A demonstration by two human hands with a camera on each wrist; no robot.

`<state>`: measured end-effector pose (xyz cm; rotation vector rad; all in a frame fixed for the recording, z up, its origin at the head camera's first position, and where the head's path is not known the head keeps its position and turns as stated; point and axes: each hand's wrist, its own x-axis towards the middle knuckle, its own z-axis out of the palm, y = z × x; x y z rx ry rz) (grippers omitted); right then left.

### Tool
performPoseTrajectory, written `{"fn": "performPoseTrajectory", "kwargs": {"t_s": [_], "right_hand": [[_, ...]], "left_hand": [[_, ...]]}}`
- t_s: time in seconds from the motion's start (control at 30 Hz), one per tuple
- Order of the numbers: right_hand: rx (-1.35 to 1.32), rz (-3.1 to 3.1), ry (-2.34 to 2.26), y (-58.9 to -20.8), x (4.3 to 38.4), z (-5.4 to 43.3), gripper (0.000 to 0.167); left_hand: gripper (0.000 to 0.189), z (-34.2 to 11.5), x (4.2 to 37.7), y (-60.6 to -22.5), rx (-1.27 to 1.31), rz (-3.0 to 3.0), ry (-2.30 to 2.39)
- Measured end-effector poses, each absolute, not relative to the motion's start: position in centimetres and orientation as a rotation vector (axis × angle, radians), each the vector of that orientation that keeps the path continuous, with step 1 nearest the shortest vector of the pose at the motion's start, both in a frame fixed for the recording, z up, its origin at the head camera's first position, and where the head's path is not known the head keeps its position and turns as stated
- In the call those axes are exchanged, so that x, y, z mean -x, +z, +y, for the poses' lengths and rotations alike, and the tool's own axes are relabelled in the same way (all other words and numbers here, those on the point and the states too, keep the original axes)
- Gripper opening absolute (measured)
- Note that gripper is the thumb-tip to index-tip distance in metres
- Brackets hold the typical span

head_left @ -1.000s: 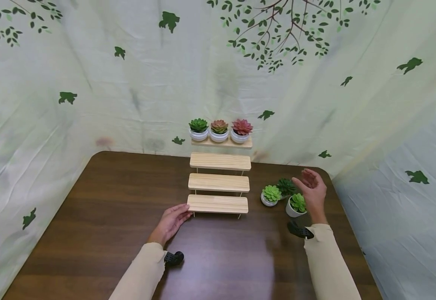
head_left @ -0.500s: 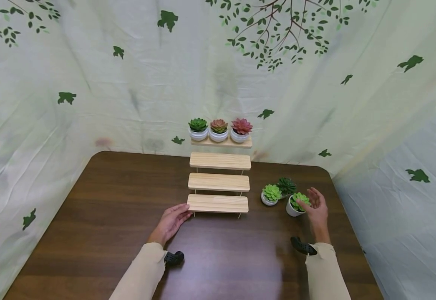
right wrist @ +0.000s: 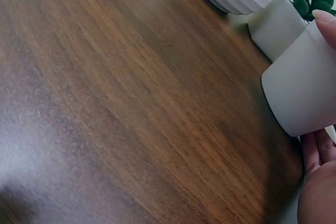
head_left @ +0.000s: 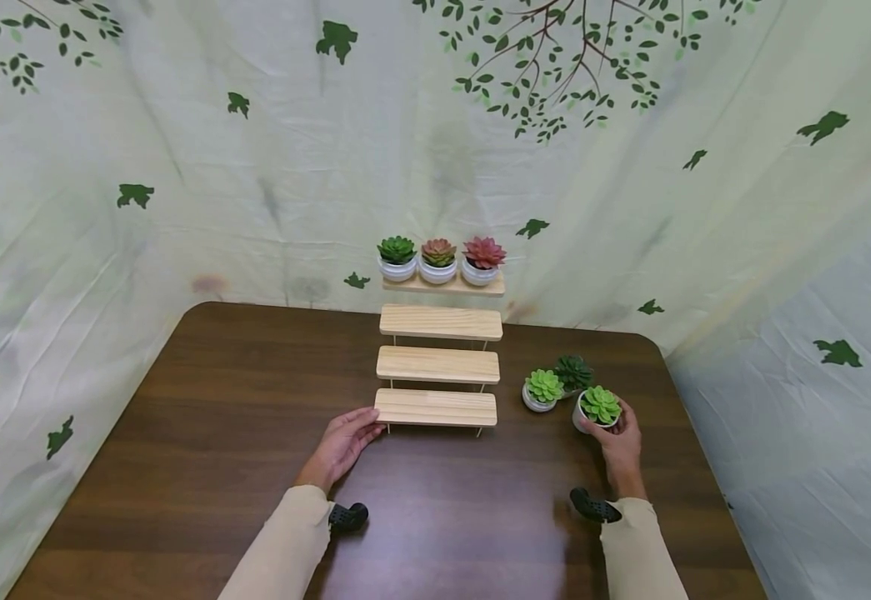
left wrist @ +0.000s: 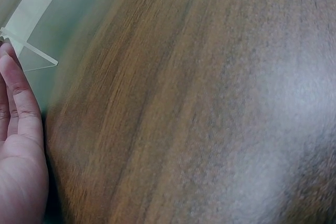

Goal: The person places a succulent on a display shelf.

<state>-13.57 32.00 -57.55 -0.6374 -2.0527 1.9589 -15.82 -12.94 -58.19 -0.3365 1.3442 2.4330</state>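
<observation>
My right hand [head_left: 621,448] grips a white pot with a bright green succulent [head_left: 600,405], thumb on the near side and fingers round the right. The right wrist view shows the smooth white pot [right wrist: 304,82] low over the wood, between thumb and fingers. Left of it are a ribbed white pot with a light green succulent [head_left: 543,388] and a dark green succulent [head_left: 573,372]. My left hand [head_left: 343,446] holds the left end of the lowest board of a wooden tiered shelf [head_left: 435,408]. In the left wrist view that hand [left wrist: 21,145] shows at the left edge.
Three succulents in white pots, green [head_left: 397,257], reddish-green [head_left: 438,259] and pink [head_left: 483,258], stand on the shelf's top board. The brown table [head_left: 255,400] ends at a leaf-printed cloth [head_left: 292,167] behind and at both sides.
My right hand has come down from above the plants and closed round the nearest pot. My left hand stays at the shelf's lowest board.
</observation>
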Motion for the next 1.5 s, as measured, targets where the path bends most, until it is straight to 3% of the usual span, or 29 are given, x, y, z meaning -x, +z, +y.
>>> {"fn": "performPoseTrajectory", "kwargs": {"t_s": [0.57,1.5], "right_hand": [[0.685,-2.1,1.857,-56.2,13.4,31.9,0.078],[0.453,-2.18,1.852,-50.5,14.6,29.8,0.074]], "left_hand": [[0.02,-12.8,15.9,-58.2,0.353,1.332,2.429],[0.021,-12.9,15.9,-58.0,0.35,1.327,2.406]]}}
